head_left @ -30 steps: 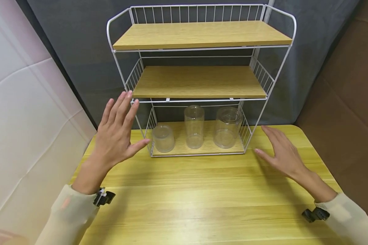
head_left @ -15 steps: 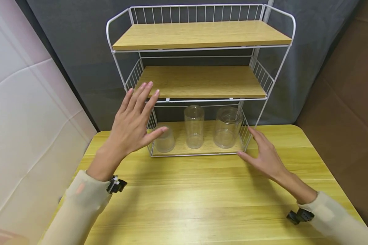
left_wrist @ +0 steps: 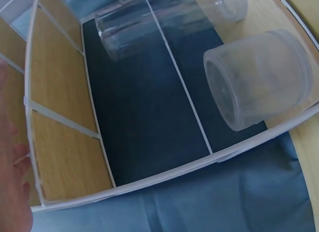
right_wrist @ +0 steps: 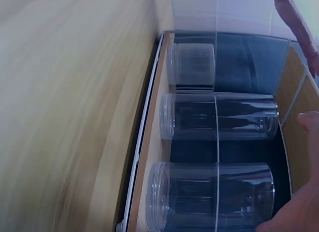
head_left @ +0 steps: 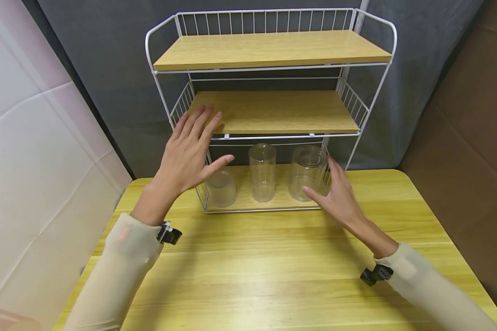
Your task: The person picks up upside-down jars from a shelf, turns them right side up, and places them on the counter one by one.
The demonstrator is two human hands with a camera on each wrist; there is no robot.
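Note:
Three clear jars stand on the bottom shelf of a white wire rack: a short jar (head_left: 221, 189) at left, a tall narrow jar (head_left: 262, 177) in the middle and a wide jar (head_left: 303, 177) at right. My left hand (head_left: 186, 154), fingers straight and thumb spread, hovers before the rack's left side, its fingertips overlapping the middle shelf (head_left: 273, 110) in the head view. My right hand (head_left: 337, 197) is at the wide jar's right side, thumb in front and fingers beside it. The right wrist view has the thumb and part of the hand (right_wrist: 299, 202) close to the wide jar (right_wrist: 214, 197).
The rack's top shelf (head_left: 273, 49) is wood with a wire rail (head_left: 265, 23). Below the rack spreads a wooden table (head_left: 248, 262). A dark curtain (head_left: 95, 59) hangs behind, a white panel (head_left: 37, 174) at left and a brown panel (head_left: 459, 138) at right.
My right hand has moved left and forward from beside the rack to the wide jar. My left hand has shifted right and slightly up toward the shelves. The jars stay in place.

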